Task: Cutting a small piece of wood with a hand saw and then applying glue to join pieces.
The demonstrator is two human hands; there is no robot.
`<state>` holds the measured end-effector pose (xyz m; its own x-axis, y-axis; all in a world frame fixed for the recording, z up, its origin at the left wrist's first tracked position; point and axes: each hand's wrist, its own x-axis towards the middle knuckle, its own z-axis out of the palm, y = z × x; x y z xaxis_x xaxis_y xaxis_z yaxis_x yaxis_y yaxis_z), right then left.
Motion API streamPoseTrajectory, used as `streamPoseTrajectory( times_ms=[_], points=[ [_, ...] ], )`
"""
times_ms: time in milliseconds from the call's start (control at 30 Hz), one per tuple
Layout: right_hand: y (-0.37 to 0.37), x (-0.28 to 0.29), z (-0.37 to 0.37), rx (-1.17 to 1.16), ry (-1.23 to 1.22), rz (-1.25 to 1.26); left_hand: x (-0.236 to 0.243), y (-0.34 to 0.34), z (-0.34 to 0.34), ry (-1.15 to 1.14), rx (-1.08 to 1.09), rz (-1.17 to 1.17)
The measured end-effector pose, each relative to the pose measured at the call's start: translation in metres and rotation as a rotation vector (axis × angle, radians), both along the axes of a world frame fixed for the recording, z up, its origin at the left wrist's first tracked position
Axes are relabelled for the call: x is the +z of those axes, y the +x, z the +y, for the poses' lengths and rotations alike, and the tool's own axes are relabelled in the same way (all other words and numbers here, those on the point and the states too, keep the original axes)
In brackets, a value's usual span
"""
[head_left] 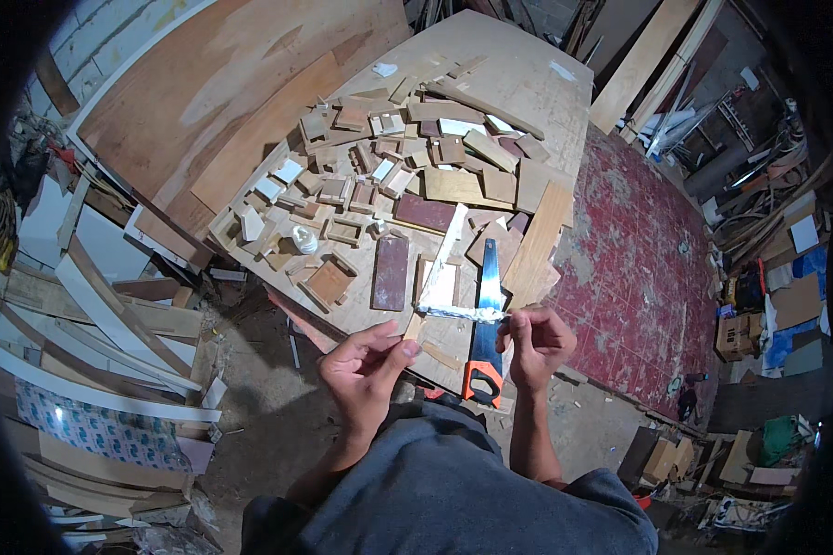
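Note:
My left hand [370, 365] is closed in a pinch on a small wooden strip [414, 326] over the near edge of the table. My right hand [539, 344] pinches the right end of a thin stick coated in something shiny and white [463, 314]. That stick lies crosswise between my hands, and its left end comes close to the wooden strip; I cannot tell whether they touch. Beneath it, a handsaw [488, 338] with an orange and black handle lies on the table, handle toward me. A long white strip [444, 250] slants away behind the stick.
The plywood table [528, 55] carries a heap of wood offcuts [463, 185] and several small box-like wooden frames [328, 280]. A clear round container [304, 240] stands among them. Large boards [231, 83] lean at the left. Red floor [629, 268] lies to the right.

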<state>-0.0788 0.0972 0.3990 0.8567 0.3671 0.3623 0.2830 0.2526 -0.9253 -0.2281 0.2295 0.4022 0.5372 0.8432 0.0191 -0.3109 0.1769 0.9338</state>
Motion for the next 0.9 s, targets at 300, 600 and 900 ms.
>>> streamPoseTrajectory(
  times_ms=[300, 600, 900],
  points=[
    [0.001, 0.000, -0.003, 0.082, 0.007, 0.116, 0.009, -0.002, -0.008, 0.036, 0.037, -0.009],
    [0.010, -0.002, -0.006, 0.235, 0.001, 0.182, 0.013, 0.003, -0.016, 0.040, 0.084, -0.056],
    [0.023, -0.003, -0.003, 0.116, 0.098, 0.073, 0.010, 0.017, -0.012, -0.028, 0.054, -0.036]
  ],
)
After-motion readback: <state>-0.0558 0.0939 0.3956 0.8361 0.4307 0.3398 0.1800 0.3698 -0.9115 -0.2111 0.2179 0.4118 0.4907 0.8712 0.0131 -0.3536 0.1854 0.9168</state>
